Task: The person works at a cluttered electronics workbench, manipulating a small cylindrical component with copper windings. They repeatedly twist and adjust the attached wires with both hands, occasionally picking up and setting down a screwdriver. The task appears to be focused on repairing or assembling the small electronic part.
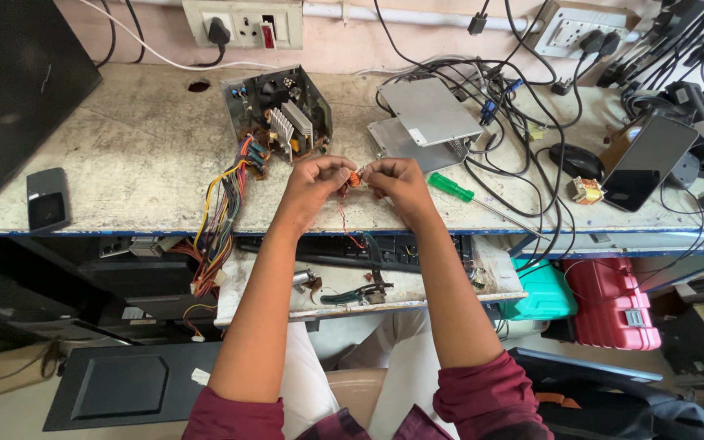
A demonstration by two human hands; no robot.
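Note:
My left hand (313, 184) and my right hand (399, 182) meet over the front of the workbench (124, 155). Between their fingertips they pinch a small orange coil (354, 178), from which thin red wire (344, 216) hangs down. An opened power supply box (280, 112) with heat sinks stands just behind my left hand. Its bundle of coloured cables (220, 218) spills over the bench edge. A green-handled screwdriver (451, 187) lies right of my right hand.
Grey metal covers (427, 114) and tangled black cables (523, 122) fill the back right. A phone (650, 161), a small transformer (586, 191) and a mouse (574, 160) lie right. Pliers (352, 295) rest on the lower shelf. Teal and red cases (605, 300) stand below.

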